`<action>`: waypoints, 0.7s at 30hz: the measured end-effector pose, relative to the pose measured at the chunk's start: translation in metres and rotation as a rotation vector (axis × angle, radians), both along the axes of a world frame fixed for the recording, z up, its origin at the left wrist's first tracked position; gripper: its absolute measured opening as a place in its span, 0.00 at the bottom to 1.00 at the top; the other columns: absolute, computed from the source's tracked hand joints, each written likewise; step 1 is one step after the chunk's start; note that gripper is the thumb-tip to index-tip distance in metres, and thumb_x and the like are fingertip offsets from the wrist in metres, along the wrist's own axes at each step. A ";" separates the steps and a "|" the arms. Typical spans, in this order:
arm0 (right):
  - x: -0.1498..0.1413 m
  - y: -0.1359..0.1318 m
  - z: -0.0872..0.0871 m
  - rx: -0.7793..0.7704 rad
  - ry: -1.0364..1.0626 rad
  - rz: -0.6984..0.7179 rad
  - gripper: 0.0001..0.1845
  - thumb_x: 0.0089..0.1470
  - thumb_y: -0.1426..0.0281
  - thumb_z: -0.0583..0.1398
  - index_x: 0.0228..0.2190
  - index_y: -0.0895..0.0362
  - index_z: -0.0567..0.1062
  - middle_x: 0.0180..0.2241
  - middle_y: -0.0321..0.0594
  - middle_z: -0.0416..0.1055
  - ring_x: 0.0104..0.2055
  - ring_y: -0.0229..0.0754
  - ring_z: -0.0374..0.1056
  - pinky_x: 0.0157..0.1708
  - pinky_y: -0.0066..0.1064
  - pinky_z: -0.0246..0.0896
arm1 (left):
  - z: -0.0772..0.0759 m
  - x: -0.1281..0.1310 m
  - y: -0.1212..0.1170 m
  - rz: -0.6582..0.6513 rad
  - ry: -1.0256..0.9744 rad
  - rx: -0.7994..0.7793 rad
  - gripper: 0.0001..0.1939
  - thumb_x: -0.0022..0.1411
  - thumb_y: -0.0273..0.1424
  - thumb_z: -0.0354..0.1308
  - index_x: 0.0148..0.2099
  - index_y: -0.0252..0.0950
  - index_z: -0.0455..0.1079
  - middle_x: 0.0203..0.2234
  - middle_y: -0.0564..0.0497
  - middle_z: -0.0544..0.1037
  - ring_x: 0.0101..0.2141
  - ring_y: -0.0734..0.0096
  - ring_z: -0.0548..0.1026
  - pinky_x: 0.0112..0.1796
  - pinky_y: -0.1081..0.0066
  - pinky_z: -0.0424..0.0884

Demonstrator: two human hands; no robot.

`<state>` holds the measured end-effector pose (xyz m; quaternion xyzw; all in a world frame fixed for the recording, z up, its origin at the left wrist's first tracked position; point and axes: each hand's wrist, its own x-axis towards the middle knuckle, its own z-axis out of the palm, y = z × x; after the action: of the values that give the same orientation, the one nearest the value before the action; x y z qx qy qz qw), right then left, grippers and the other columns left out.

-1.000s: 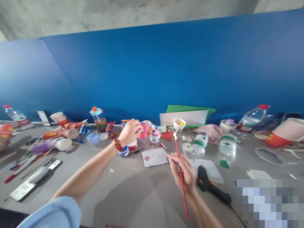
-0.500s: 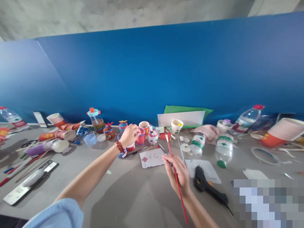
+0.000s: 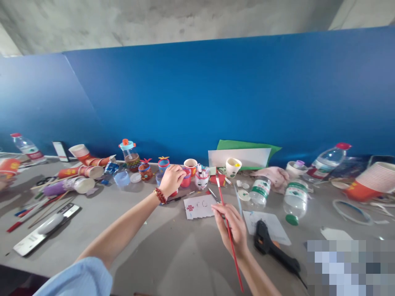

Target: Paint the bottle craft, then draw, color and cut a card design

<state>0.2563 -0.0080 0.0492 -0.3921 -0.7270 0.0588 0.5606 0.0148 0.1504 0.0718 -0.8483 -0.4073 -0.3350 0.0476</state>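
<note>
A slim red paintbrush (image 3: 228,230) is gripped in my right hand (image 3: 233,228), bristles pointing up and away from me. Just left of those fingers lies a white paper piece (image 3: 200,206) with a red flower and small curved lines drawn on it. My left hand (image 3: 172,181), a beaded bracelet at the wrist, is over a group of small pots, its fingers bent and closed. What its fingertips hold, if anything, is hidden. Beside them stand a red pot (image 3: 185,180) and a white cup with a drawn face (image 3: 201,181), which holds pens.
A black glue gun (image 3: 273,246) lies right of my right hand, partly on a white sheet. Plastic bottles (image 3: 295,201) and stacked paper cups (image 3: 375,181) are farther right. Joined paper cups (image 3: 77,172) and a white-and-black device (image 3: 47,230) lie left. A blue partition (image 3: 197,94) stands behind.
The view has turned slightly left, so the table things appear shifted right. My left hand stays over the pots, and my right hand keeps the paintbrush in nearly the same pose.
</note>
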 end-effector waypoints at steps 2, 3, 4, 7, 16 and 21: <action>0.000 0.000 0.000 -0.005 -0.001 0.004 0.11 0.60 0.77 0.57 0.43 0.55 0.75 0.33 0.42 0.72 0.34 0.42 0.68 0.34 0.34 0.65 | 0.002 0.001 -0.003 0.010 -0.017 0.011 0.13 0.68 0.28 0.49 0.37 0.36 0.75 0.34 0.47 0.75 0.39 0.63 0.71 0.43 0.62 0.66; -0.001 0.000 0.000 -0.011 0.000 0.007 0.11 0.61 0.77 0.57 0.43 0.55 0.75 0.33 0.42 0.72 0.34 0.42 0.68 0.34 0.34 0.66 | 0.004 0.001 -0.005 0.013 -0.026 0.016 0.13 0.69 0.28 0.49 0.38 0.36 0.75 0.35 0.47 0.75 0.40 0.63 0.71 0.44 0.61 0.67; -0.001 0.000 0.001 -0.017 0.001 0.010 0.11 0.61 0.77 0.57 0.43 0.55 0.75 0.33 0.42 0.72 0.34 0.42 0.69 0.35 0.34 0.66 | 0.006 0.002 -0.008 0.014 -0.036 0.021 0.12 0.69 0.28 0.49 0.39 0.36 0.75 0.36 0.47 0.75 0.40 0.62 0.71 0.44 0.61 0.67; -0.001 0.000 0.001 -0.021 -0.002 0.021 0.11 0.61 0.77 0.57 0.43 0.55 0.75 0.33 0.42 0.72 0.34 0.42 0.69 0.35 0.34 0.66 | 0.014 0.002 -0.022 0.011 -0.073 0.033 0.10 0.69 0.30 0.49 0.41 0.36 0.72 0.39 0.46 0.75 0.42 0.62 0.72 0.46 0.60 0.66; -0.002 -0.002 0.001 -0.039 0.020 0.033 0.10 0.61 0.77 0.57 0.41 0.55 0.75 0.32 0.41 0.73 0.35 0.43 0.70 0.36 0.34 0.66 | 0.003 -0.024 -0.094 0.011 -0.282 -0.015 0.09 0.69 0.33 0.51 0.35 0.38 0.65 0.26 0.53 0.74 0.27 0.72 0.70 0.32 0.73 0.65; -0.003 -0.002 -0.003 -0.067 0.033 0.049 0.10 0.61 0.76 0.57 0.42 0.55 0.75 0.33 0.42 0.73 0.35 0.43 0.70 0.35 0.34 0.66 | -0.016 -0.055 -0.121 0.072 -0.407 -0.107 0.17 0.71 0.37 0.45 0.29 0.38 0.64 0.18 0.55 0.67 0.21 0.75 0.64 0.26 0.74 0.61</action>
<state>0.2538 -0.0096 0.0462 -0.3918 -0.7247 0.1029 0.5574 -0.0403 0.0297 0.0562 -0.7492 -0.4558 -0.4755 -0.0689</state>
